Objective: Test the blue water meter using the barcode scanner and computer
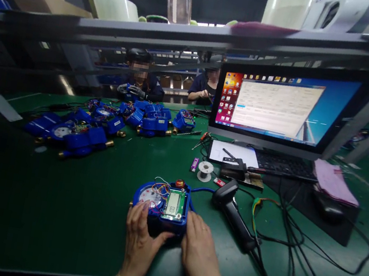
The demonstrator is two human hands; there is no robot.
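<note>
A blue water meter (162, 203) with an open top lies on the green table (50, 209) right in front of me. Its white dial, coloured wires and a small circuit board with a screen show. My left hand (140, 239) grips the meter's near left side, fingers curled over its edge. My right hand (198, 250) rests against its near right side, fingers lying along the housing. A blue cable leaves the meter to the right.
A black handheld scanner (234, 211) lies to the right among tangled black cables. Behind it are a solder spool (205, 170), a keyboard (281, 164), a monitor (276, 104) and pink cloths (333, 182). Several blue meters (101, 123) are heaped at back left. Two people work across the table.
</note>
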